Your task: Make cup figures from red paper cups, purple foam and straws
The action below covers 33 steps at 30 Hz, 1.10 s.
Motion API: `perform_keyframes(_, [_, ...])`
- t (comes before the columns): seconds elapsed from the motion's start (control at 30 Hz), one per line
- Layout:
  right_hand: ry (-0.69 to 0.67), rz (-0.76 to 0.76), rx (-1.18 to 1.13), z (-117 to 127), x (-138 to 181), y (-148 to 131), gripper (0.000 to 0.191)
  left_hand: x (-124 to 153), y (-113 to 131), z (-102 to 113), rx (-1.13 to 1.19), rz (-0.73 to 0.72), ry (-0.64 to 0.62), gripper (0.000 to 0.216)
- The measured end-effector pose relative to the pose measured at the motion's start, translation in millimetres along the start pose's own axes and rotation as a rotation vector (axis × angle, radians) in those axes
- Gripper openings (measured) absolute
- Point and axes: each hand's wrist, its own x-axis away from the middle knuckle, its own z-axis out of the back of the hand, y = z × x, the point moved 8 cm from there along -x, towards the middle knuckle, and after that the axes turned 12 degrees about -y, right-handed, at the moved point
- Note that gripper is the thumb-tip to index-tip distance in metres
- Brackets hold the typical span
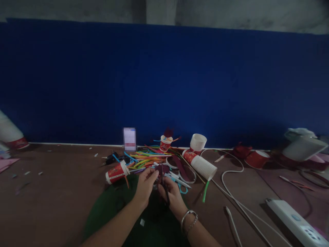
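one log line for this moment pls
left hand: holds maroon paper | right hand: holds scissors, blades at paper | nearby: red paper cup on its side, coloured straws | surface: brown table

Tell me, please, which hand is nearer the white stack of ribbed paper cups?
Right. The right hand is left of the white stack of ribbed paper cups and closer to the person, apart from it; the left hand is farther left.

The left hand (146, 181) pinches a matt maroon paper scrap (162, 168); shiny metal bangles (189, 219) ring the other wrist. At one o'clock lie ribbed white paper cups (205, 167); at four, a glossy plastic power strip (295, 219).
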Motion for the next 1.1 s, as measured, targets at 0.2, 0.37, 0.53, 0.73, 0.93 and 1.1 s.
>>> perform_keyframes(0.2, [0.005,-0.035,0.016,-0.5,-0.1,1.4,0.032,-0.5,-2.0,3.0,-0.013,-0.013,0.033,0.024])
perform_keyframes(0.37, [0.009,-0.040,0.010,0.2,-0.3,1.1,0.031,-1.2,0.3,4.8,-0.063,-0.037,0.040,0.024])
perform_keyframes(0.53, [0.009,-0.024,0.002,1.6,-0.3,2.4,0.032,-4.1,0.9,5.0,-0.101,-0.032,-0.008,0.021])
perform_keyframes(0.73, [0.008,-0.052,0.005,1.0,-1.2,5.6,0.035,-2.1,6.0,6.4,-0.103,-0.031,0.043,0.022])
perform_keyframes(0.93, [0.001,-0.082,0.000,0.2,-1.3,6.7,0.038,-4.1,4.8,9.0,-0.105,-0.049,0.057,0.022])
perform_keyframes(1.1, [0.005,-0.070,-0.012,-0.9,-0.7,3.3,0.037,-7.0,3.6,6.5,-0.104,-0.031,-0.020,0.026])
